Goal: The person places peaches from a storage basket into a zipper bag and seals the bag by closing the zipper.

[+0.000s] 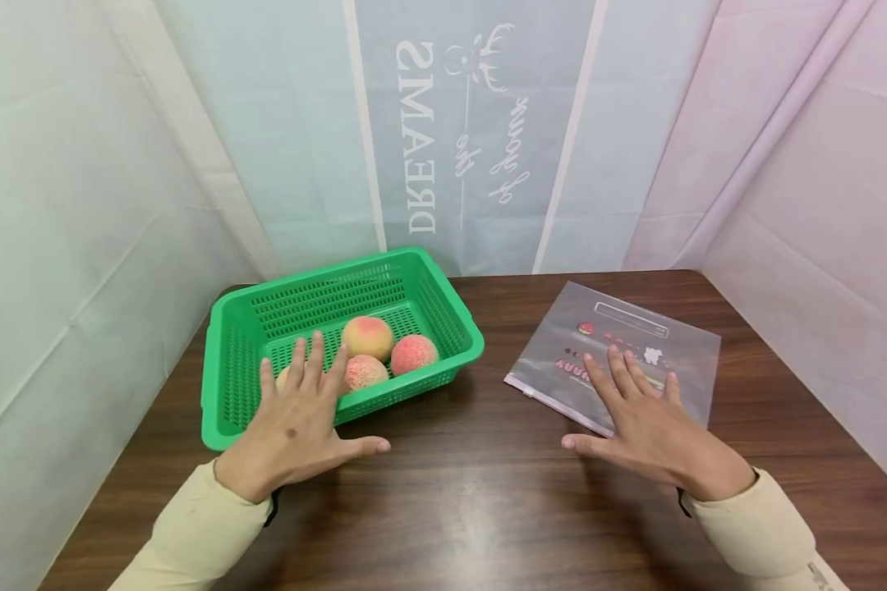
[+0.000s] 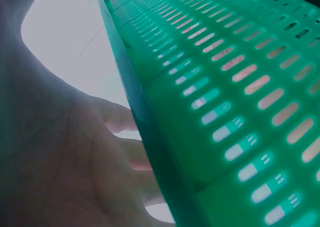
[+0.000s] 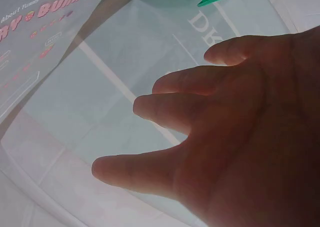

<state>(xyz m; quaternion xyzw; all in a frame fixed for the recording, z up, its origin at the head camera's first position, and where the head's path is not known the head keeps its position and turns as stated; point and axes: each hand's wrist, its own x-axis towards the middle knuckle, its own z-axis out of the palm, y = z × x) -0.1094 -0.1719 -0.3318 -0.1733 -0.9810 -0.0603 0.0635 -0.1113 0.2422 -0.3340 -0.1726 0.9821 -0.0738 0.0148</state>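
Note:
My left hand [image 1: 296, 427] is spread palm down over the near side of the green basket [image 1: 222, 369], fingers straight and holding nothing. Inside the basket lie several peaches, among them a yellow-pink peach [image 1: 368, 337] and a pinker peach [image 1: 414, 354]; one is partly hidden behind my left fingers. The left wrist view shows the slotted basket wall [image 2: 165, 112] close to my palm. On the right, my right hand [image 1: 646, 431] is spread over the near part of a translucent zip bag [image 1: 562, 320] printed with a bunny design. Whether it touches the bag I cannot tell.
The brown wooden table [image 1: 443, 484] carries both things. A pale blue cloth [image 1: 325, 123] with white lettering hangs behind it. White sheets stand along the left [image 1: 66, 246] and right [image 1: 820, 230] sides.

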